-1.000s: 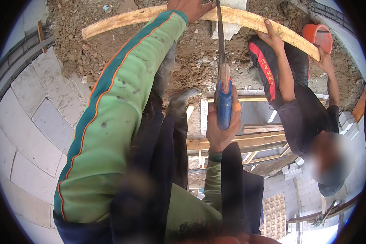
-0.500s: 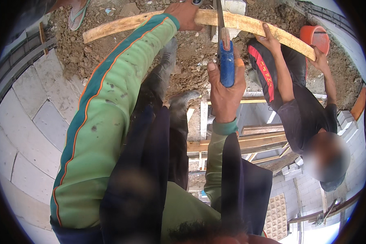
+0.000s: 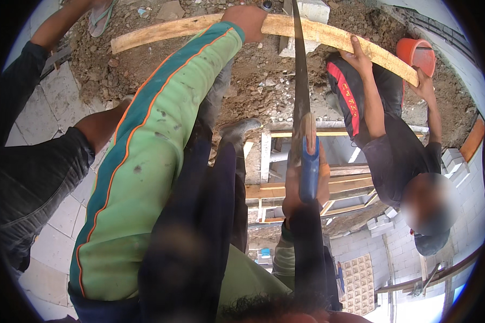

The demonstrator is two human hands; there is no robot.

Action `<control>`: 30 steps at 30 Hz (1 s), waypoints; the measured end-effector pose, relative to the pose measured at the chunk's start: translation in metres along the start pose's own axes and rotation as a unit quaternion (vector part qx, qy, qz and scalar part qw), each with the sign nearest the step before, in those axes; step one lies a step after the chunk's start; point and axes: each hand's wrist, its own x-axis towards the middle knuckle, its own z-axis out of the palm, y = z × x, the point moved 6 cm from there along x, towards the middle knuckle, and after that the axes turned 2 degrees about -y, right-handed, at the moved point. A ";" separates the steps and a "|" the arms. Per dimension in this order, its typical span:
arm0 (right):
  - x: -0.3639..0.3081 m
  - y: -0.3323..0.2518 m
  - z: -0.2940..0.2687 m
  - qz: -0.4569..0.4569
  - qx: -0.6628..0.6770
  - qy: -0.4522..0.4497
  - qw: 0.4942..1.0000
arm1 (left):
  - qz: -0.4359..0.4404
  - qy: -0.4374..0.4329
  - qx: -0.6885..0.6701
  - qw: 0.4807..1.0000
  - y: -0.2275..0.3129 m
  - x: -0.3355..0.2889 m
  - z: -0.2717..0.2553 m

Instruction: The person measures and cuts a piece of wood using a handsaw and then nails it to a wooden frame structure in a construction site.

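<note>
A long wooden plank (image 3: 350,36) lies across the far side, over a pale block (image 3: 310,12). My left hand (image 3: 246,22) is closed over the plank, left of the block, its fingers partly hidden. In my right hand (image 3: 293,196) is the blue handle of a handsaw (image 3: 302,81), drawn back near my body. The saw's dark blade reaches forward and crosses the plank just right of my left hand. A co-worker's hands (image 3: 360,56) hold the plank's right part.
The co-worker (image 3: 399,134) crouches on the right beside an orange bucket (image 3: 416,54). Another person's leg (image 3: 43,177) and arm show at the left. Rubble covers the soil ahead. A timber frame (image 3: 328,185) lies beyond my right arm, with white blocks (image 3: 381,225) further right.
My right hand has pulled the saw back toward me, so more of the blade shows. A second person's arm and leg have come in at the left. The plank has hardly moved.
</note>
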 end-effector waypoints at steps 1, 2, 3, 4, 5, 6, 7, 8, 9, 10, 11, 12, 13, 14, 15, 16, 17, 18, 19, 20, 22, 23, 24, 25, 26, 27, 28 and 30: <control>0.015 -0.022 0.045 -0.177 -0.246 -0.084 0.949 | -0.009 -0.001 -0.003 1.000 -0.009 -0.001 0.004; 0.022 -0.030 0.090 -0.340 -0.460 -0.163 0.804 | -0.026 0.019 -0.003 0.999 -0.019 0.002 0.010; 0.034 -0.039 0.108 -0.342 -0.459 -0.155 0.805 | -0.028 0.040 -0.006 0.999 -0.016 0.008 0.012; 0.045 -0.051 0.122 -0.355 -0.464 -0.156 0.796 | -0.014 0.040 -0.005 0.999 -0.001 0.012 0.016; 0.049 -0.053 0.128 -0.360 -0.473 -0.169 0.786 | -0.014 0.046 -0.001 0.999 0.007 0.006 0.022; 0.046 -0.053 0.126 -0.357 -0.474 -0.168 0.787 | -0.013 0.053 0.003 0.998 0.013 0.002 0.027; 0.043 -0.053 0.126 -0.349 -0.469 -0.174 0.792 | -0.011 0.050 0.001 0.999 0.010 0.002 0.027; 0.044 -0.051 0.131 -0.345 -0.464 -0.192 0.793 | -0.024 0.037 0.002 0.999 -0.005 0.003 0.024; 0.029 -0.042 0.112 -0.339 -0.489 -0.168 0.786 | -0.037 0.024 0.002 0.999 -0.018 0.003 0.023; 0.018 -0.033 0.083 -0.331 -0.510 -0.146 0.780 | -0.040 0.018 0.002 0.999 -0.017 -0.002 0.026; 0.004 -0.027 0.053 -0.323 -0.530 -0.122 0.774 | -0.041 0.018 -0.004 0.999 -0.014 -0.004 0.025; -0.006 -0.020 0.028 -0.305 -0.546 -0.094 0.775 | -0.035 0.005 0.002 0.999 -0.015 -0.001 0.023; -0.015 -0.019 0.015 -0.287 -0.564 -0.068 0.772 | -0.028 -0.009 0.005 1.000 -0.015 0.003 0.019; -0.013 -0.016 0.012 -0.288 -0.564 -0.060 0.772 | -0.030 -0.007 0.007 0.999 -0.013 0.005 0.017; -0.004 -0.017 0.016 -0.305 -0.549 -0.063 0.775 | -0.023 0.015 0.003 1.000 -0.006 0.006 0.014; 0.009 -0.020 0.030 -0.336 -0.519 -0.070 0.783 | -0.007 0.030 -0.003 1.000 0.003 0.006 0.019; 0.025 -0.027 0.051 -0.367 -0.488 -0.081 0.788 | -0.005 0.024 -0.006 1.000 0.003 0.010 0.027; 0.048 -0.023 0.075 -0.376 -0.465 -0.124 0.792 | -0.031 0.004 -0.008 0.999 -0.019 0.007 0.044; 0.057 -0.031 0.104 -0.375 -0.464 -0.144 0.790 | -0.033 -0.012 -0.021 0.999 -0.021 0.008 0.047; 0.061 -0.046 0.134 -0.368 -0.459 -0.166 0.791 | -0.012 0.032 -0.006 0.999 -0.016 0.013 0.030; 0.071 -0.063 0.197 -0.343 -0.441 -0.239 0.794 | -0.038 0.059 0.039 0.997 -0.030 0.013 0.012; 0.067 -0.070 0.204 -0.344 -0.426 -0.258 0.796 | -0.039 0.058 0.049 0.996 -0.016 0.007 0.020; 0.074 -0.072 0.201 -0.343 -0.411 -0.294 0.792 | -0.038 0.014 -0.005 0.999 -0.004 0.018 0.013; 0.076 -0.062 0.181 -0.297 -0.437 -0.288 0.799 | -0.030 0.002 -0.013 0.999 0.012 0.010 0.027; 0.072 -0.050 0.162 -0.331 -0.442 -0.263 0.791 | -0.061 0.002 0.018 0.998 0.011 0.006 0.034; 0.062 -0.045 0.137 -0.371 -0.445 -0.227 0.783 | -0.079 0.004 0.049 0.996 0.016 0.008 0.034; 0.052 -0.036 0.117 -0.334 -0.474 -0.223 0.784 | -0.091 0.005 0.048 0.995 0.008 0.003 0.033; 0.004 -0.027 0.063 -0.328 -0.502 -0.194 0.776 | -0.115 0.006 0.037 0.993 -0.009 -0.002 0.029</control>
